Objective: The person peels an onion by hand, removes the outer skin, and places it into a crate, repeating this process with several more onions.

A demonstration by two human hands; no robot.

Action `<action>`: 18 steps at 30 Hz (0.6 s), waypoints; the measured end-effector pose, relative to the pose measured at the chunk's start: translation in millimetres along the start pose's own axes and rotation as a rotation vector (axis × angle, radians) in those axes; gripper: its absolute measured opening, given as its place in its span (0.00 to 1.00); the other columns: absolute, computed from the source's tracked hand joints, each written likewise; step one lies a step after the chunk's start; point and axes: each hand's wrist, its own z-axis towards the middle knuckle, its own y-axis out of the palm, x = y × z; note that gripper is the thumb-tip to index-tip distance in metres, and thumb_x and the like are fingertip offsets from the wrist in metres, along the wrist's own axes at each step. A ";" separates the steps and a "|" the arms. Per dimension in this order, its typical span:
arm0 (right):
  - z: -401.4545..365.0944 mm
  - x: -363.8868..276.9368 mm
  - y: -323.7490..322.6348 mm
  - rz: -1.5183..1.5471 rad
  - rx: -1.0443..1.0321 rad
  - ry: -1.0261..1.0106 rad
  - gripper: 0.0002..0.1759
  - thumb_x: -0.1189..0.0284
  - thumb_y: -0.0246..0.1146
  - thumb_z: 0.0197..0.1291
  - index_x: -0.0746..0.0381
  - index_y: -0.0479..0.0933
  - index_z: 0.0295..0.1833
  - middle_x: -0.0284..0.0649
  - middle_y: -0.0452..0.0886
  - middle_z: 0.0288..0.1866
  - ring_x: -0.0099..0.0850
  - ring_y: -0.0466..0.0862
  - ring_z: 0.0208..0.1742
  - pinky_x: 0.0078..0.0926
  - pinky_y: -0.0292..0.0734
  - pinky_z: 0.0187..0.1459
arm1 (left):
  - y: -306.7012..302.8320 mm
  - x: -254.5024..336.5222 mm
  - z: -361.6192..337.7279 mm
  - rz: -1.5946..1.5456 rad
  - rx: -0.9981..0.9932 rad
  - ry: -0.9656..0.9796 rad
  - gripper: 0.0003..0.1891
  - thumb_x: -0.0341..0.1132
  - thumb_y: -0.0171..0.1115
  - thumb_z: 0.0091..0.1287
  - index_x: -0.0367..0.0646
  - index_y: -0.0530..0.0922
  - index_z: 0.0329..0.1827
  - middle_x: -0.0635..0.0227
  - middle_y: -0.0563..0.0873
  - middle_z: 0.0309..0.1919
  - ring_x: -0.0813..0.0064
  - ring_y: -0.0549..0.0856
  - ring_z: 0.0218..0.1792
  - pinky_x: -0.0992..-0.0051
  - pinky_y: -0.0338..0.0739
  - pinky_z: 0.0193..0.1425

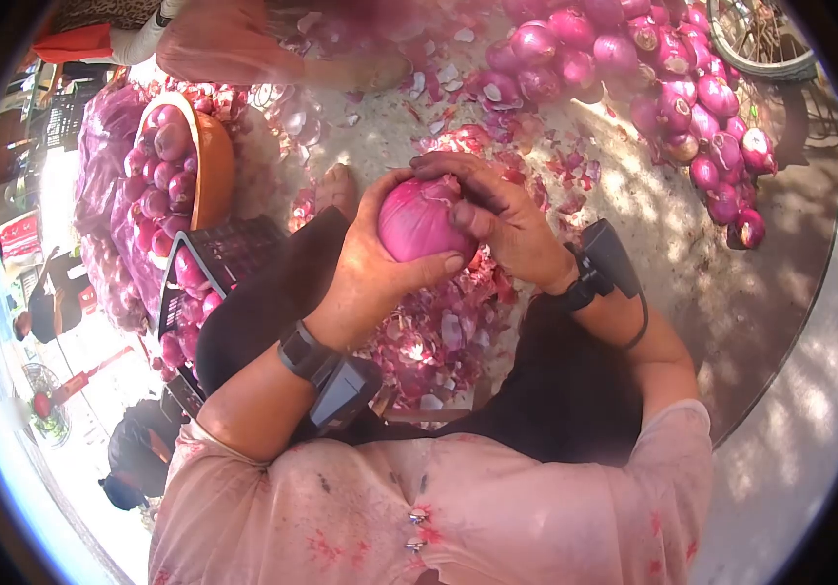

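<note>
A large pink-purple onion (423,220) is held up between both hands, over a heap of loose skins (438,341) on the ground. My left hand (372,255) is wrapped round its left side and underside, with the thumb along the bottom. From the right, my right hand (505,219) touches the onion near its top end, fingers curled over and the thumb against its side. The palm side of the right hand is partly hidden. Each wrist wears a dark strapped device.
An orange bowl (212,171) of onions and a black crate (233,249) with more stand at the left, beside a purple net sack (112,205). Many peeled onions (672,107) lie at the upper right near a wheel (765,39). Another person's leg (243,49) is at the top.
</note>
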 end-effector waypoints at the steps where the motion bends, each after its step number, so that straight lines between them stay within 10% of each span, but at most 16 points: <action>1: 0.9 0.7 -2.0 0.000 0.004 0.003 0.22 0.64 0.60 0.67 0.65 0.72 0.61 0.43 0.72 0.62 0.30 0.71 0.62 0.29 0.64 0.65 | -0.3 -1.2 0.4 -0.001 -0.002 -0.004 0.49 0.32 0.81 0.43 0.41 0.61 0.70 0.64 0.65 0.65 0.67 0.69 0.65 0.67 0.69 0.68; 9: -5.6 11.8 -17.8 -0.083 0.148 0.009 0.15 0.66 0.56 0.71 0.67 0.81 0.45 0.32 0.80 0.35 0.19 0.77 0.38 0.18 0.73 0.41 | 3.7 -15.8 1.4 -0.217 -0.151 -0.199 0.41 0.34 0.74 0.55 0.40 0.59 0.70 0.60 0.74 0.58 0.68 0.77 0.58 0.69 0.76 0.61; 18: -10.2 6.2 -21.7 -0.167 0.250 0.185 0.17 0.65 0.57 0.70 0.70 0.79 0.44 0.35 0.81 0.31 0.22 0.79 0.34 0.21 0.74 0.41 | 5.1 -17.9 -1.4 -0.298 -0.191 -0.335 0.36 0.34 0.75 0.55 0.40 0.65 0.65 0.62 0.79 0.52 0.72 0.80 0.54 0.70 0.75 0.59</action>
